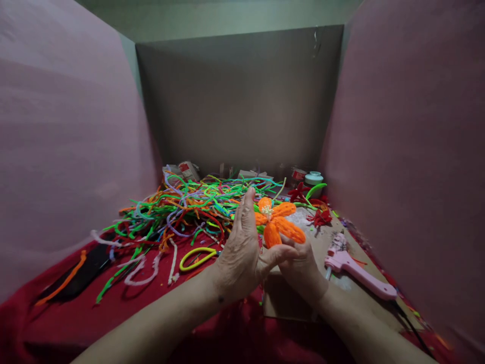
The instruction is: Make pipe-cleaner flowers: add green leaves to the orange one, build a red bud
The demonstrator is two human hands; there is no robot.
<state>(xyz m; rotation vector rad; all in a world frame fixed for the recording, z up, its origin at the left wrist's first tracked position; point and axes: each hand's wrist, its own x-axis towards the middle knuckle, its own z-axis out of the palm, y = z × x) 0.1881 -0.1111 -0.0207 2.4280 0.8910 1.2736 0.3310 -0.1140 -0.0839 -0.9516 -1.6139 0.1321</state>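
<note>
An orange pipe-cleaner flower (282, 221) with a pale centre is held up over the near part of the table, its petals spread. My right hand (303, 268) is just below it, closed around its base, with most of the fingers hidden behind the petals and my left thumb. Close against the flower's left side, my left hand (242, 242) is upright with its fingers stretched and its thumb reaching across in front of my right hand. Left of my left hand lie yellow-handled pliers (197, 258), their tip hidden by the hand.
A tangled heap of coloured pipe cleaners (189, 202) covers the back left of the red cloth (151, 316). A pink glue gun (359, 275) rests on cardboard (290, 303) at right, near red pipe-cleaner pieces (320, 218). A black phone-like object (81, 273) lies left. Pinkish panels (409, 151) enclose the sides.
</note>
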